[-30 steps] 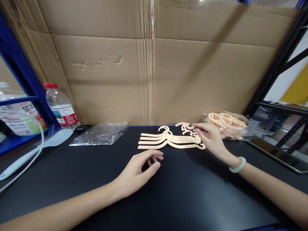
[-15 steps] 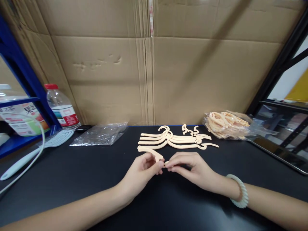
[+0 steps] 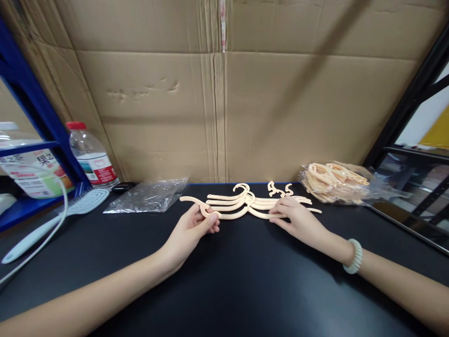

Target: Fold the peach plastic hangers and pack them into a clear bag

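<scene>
Here, left hand (image 3: 187, 233) and right hand (image 3: 303, 220) both pinch the front hanger (image 3: 233, 216); a bottle label (image 3: 33, 180) shows "果".

From the person's head, the camera is facing forward and down over the black tabletop (image 3: 224, 285) toward the cardboard wall (image 3: 147, 121), viewing left hand (image 3: 189, 234) and right hand (image 3: 298, 220) closely.

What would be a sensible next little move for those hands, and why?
I'd probably press the curved piece firmly against the nearest hanger's left end. The left hand pinches that piece right at the end, while the right hand holds the hanger's right side, which could steady it. I can't tell whether they're already joined.
</scene>
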The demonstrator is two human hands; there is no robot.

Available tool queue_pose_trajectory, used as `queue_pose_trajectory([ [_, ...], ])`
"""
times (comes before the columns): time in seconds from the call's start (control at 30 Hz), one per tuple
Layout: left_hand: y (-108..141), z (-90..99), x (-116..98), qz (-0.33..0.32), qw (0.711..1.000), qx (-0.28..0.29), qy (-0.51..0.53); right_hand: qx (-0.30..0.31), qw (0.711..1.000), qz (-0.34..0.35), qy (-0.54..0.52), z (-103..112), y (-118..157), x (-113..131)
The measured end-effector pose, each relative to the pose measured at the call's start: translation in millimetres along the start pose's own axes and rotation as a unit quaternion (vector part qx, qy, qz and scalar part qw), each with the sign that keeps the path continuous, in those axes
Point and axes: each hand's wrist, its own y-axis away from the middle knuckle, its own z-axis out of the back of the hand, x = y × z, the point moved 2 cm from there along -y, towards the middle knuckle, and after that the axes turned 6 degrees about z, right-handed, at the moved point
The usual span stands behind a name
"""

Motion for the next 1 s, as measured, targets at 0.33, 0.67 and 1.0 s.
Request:
queue_pose_trajectory([
  [0.33,-5.6,7.7,1.2,-0.007,0.997,-0.033,0.067,-0.025,0.994,-0.07,-0.082,7.9,-1.1,1.8],
  [0.67,-14.2,15.0,5.1,0.047,0.988,0.006,0.147,-0.1,0.99,-0.055,-0.086,15.5,-1.2,0.8],
  [1.0,-11.6,12.5,4.1,0.073,0.984,0.056,0.151,-0.137,0.988,-0.018,-0.073,16.2,0.1,9.1],
])
